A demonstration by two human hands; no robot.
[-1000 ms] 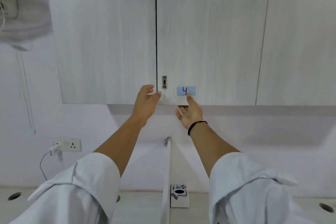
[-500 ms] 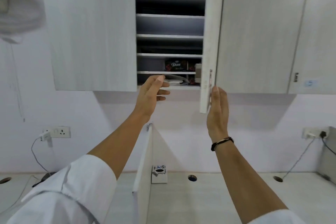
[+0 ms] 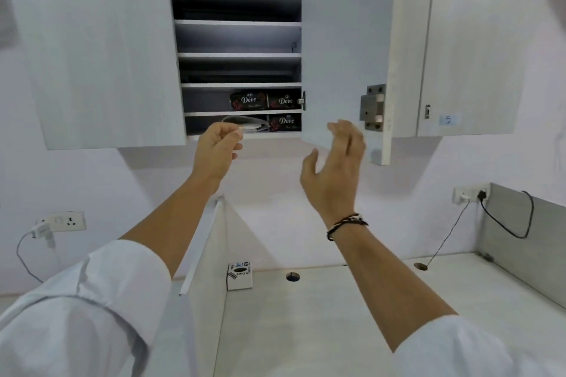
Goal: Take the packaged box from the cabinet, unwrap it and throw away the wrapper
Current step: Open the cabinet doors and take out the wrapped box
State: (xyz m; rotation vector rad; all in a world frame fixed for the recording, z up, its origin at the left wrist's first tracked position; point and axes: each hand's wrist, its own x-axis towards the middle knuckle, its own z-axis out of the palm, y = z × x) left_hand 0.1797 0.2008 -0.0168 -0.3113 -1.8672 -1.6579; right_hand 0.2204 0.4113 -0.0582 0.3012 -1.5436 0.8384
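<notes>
The upper shelves of your pale wood-grain wall cabinet (image 3: 101, 49) run off the top edge and their backs sit in shadow, so you can't tell what's on them, if anything. The dark brown Dove-branded packaged boxes (image 3: 248, 100) are the clear part: two side by side on the 2nd shelf from the bottom, a third one (image 3: 285, 122) on the bottom shelf at the right. Left of that third box lies a crumpled whitish sheet or bag (image 3: 245, 125), partly behind your fingers & too blurred to identify. Your left hand (image 3: 218, 147) is up at the bottom shelf's front edge, fingers curled in w/ thumb and forefinger pinched near that whitish thing; whether it actually grips anything you can't tell. Your right hand (image 3: 335, 168) hangs in the air below the open cabinet door (image 3: 346, 40), fingers spread & loosely bent, holding nothing, touching nothing; a dark braided wristband (image 3: 346, 225) sits on that wrist. Both white sleeves are cut off by the bottom edge. A small white printed carton (image 3: 240, 276) stands on the light countertop (image 3: 337, 330) by the divider panel, print too small to read. Vs half a sec ago: the door is swung wider, your right hand has let go of its edge and moved left, and the left hand has closed from flat to curled.
</notes>
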